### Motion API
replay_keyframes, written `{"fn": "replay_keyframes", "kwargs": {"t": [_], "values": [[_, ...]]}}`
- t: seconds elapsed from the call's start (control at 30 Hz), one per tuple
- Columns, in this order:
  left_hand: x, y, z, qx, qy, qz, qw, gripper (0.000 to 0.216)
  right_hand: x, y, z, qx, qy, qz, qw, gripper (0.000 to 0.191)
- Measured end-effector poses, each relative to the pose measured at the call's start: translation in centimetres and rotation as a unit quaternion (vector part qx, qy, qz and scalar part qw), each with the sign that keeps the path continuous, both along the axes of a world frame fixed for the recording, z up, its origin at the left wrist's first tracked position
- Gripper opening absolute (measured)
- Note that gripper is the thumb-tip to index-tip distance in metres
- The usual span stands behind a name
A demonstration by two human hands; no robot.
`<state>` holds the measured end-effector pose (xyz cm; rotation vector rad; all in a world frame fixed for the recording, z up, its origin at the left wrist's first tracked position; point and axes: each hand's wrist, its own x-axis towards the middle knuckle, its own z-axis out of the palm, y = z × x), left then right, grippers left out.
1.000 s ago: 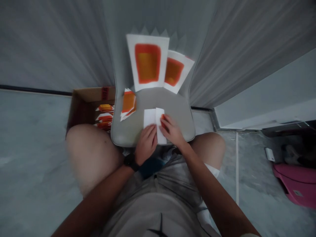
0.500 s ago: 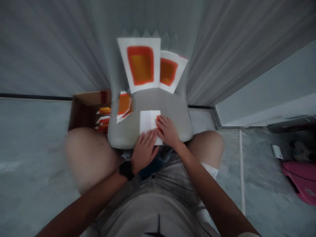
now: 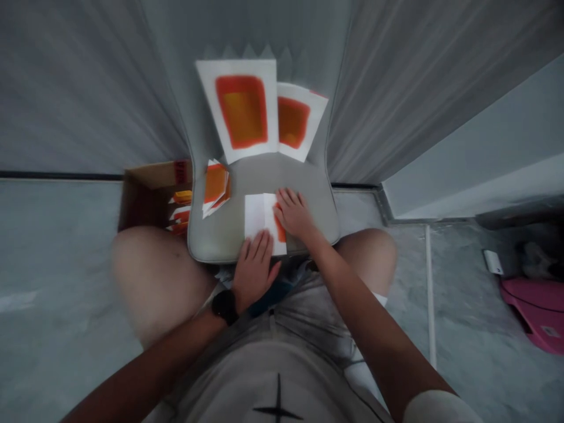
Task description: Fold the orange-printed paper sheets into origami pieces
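A creased white paper sheet (image 3: 255,214) with an orange-red patch on its right part lies on the grey chair seat (image 3: 224,244), close to the front edge. My left hand (image 3: 256,261) rests flat on the sheet's lower part, fingers stretched forward. Over the sheet's right edge lies my right hand (image 3: 295,214), its fingers extended and partly hiding the orange patch. To the left on the seat is a small stack of folded orange and white papers (image 3: 215,185). Two larger white papers with orange panels, one on the left (image 3: 242,111) and one on the right (image 3: 294,120), lean against the backrest.
On the floor left of the chair stands a cardboard box (image 3: 150,179) with several orange and white papers inside. A pink plastic object (image 3: 535,311) and a small white device (image 3: 492,262) lie at the far right. A grey curtain (image 3: 88,88) hangs behind the chair.
My right hand has shifted up along the sheet's right edge, uncovering more of the orange patch. My left hand stays on the lower part. The whole view has shifted slightly.
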<state>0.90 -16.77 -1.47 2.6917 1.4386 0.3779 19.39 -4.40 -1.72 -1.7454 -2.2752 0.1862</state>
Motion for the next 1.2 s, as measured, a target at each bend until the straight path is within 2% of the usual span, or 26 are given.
{"fn": "replay_keyframes", "kwargs": {"t": [0.13,0.23,0.37,0.47,0.63,0.77,0.97,1.07,1.2], "values": [[-0.5,1.0,1.3,-0.021,-0.058,0.007,0.998,0.058,-0.1,0.0,0.0,0.015,-0.004,-0.007,1.000,0.058],[-1.0,4.2,2.4,-0.026,-0.091,-0.014,0.995,0.059,-0.3,-0.5,-0.1,0.024,-0.003,-0.012,1.000,0.059],[-1.6,9.4,2.6,-0.017,-0.031,-0.090,0.995,0.066,-0.6,-0.8,0.0,0.025,-0.006,-0.023,0.999,0.056],[-2.1,11.4,1.8,-0.021,0.012,-0.117,0.993,0.072,-0.8,-0.8,0.0,0.019,-0.011,-0.030,0.999,0.056],[-3.0,11.7,1.0,-0.024,0.024,-0.130,0.991,0.082,-0.4,-1.4,-0.1,0.015,-0.025,-0.017,0.999,0.061],[-3.2,11.7,0.9,-0.028,0.018,-0.139,0.990,0.084,0.2,-3.3,-0.3,0.012,-0.033,-0.004,0.999,0.064],[-3.1,11.6,1.0,-0.028,-0.001,-0.134,0.991,0.081,0.4,-8.2,-0.4,-0.001,-0.076,-0.010,0.997,0.072],[-3.0,11.5,1.1,-0.031,-0.015,-0.132,0.991,0.072,0.3,-11.2,-0.5,-0.003,-0.097,-0.021,0.995,0.071],[-2.8,11.3,1.1,-0.029,-0.029,-0.117,0.992,0.062,0.6,-15.5,-0.5,-0.007,-0.095,0.001,0.995,0.068]]}}
